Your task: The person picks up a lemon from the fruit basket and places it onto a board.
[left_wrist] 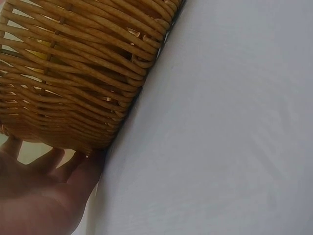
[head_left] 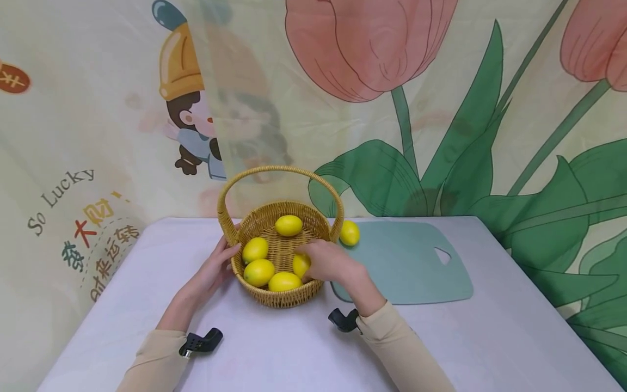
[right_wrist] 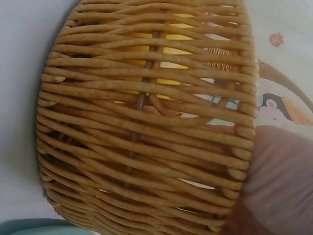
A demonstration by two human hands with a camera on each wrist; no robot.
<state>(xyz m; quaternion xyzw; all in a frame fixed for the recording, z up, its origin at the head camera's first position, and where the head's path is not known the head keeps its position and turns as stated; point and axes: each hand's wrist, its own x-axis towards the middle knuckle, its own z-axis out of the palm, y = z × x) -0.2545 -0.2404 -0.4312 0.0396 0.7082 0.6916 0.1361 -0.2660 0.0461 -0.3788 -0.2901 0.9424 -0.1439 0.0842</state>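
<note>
A round wicker basket (head_left: 281,299) with a tall arched handle stands on the table, with several yellow lemons (head_left: 259,272) inside. My left hand (head_left: 214,268) rests against the basket's left side, its fingers (left_wrist: 54,159) touching the outer weave. Over the right rim my right hand (head_left: 327,261) reaches in and holds a lemon (head_left: 301,264) near the inner right wall; the hand covers part of that fruit. From the right wrist, the basket wall (right_wrist: 142,112) hides the fingers, and only part of the hand (right_wrist: 281,181) shows beyond the rim.
A blue-green cutting board (head_left: 406,267) lies right of the basket, with one lemon (head_left: 350,233) at its far left corner, beside the handle's base. A white cloth (head_left: 274,348) covers the table. Behind it hangs a printed curtain (head_left: 362,120).
</note>
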